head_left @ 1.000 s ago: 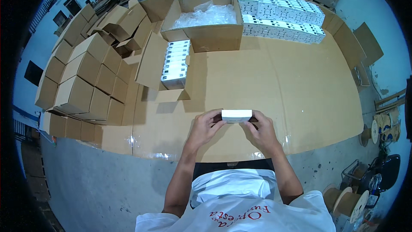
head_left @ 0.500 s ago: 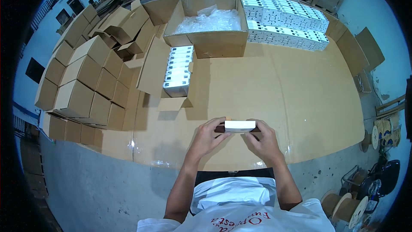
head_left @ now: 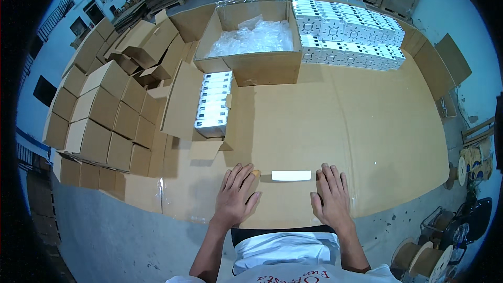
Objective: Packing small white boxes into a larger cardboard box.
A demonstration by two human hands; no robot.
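Note:
A small flat white box [head_left: 291, 175] lies on the cardboard-covered table [head_left: 335, 126], between my two hands. My left hand [head_left: 238, 196] rests flat on the table just left of the box, fingers spread and holding nothing. My right hand [head_left: 330, 196] lies flat just right of the box, fingers apart and also empty. Neither hand touches the box.
An open carton [head_left: 209, 106] half-filled with white boxes sits front left. Behind it stands a big open carton [head_left: 251, 47] with clear plastic bags. Rows of white boxes [head_left: 346, 34] are stacked at the back right. Closed brown cartons [head_left: 99, 120] pile up on the left. Cable spools [head_left: 419, 254] stand lower right.
Both hands held the white box a second ago. They have set it down on the table and let go, spreading flat on either side of it.

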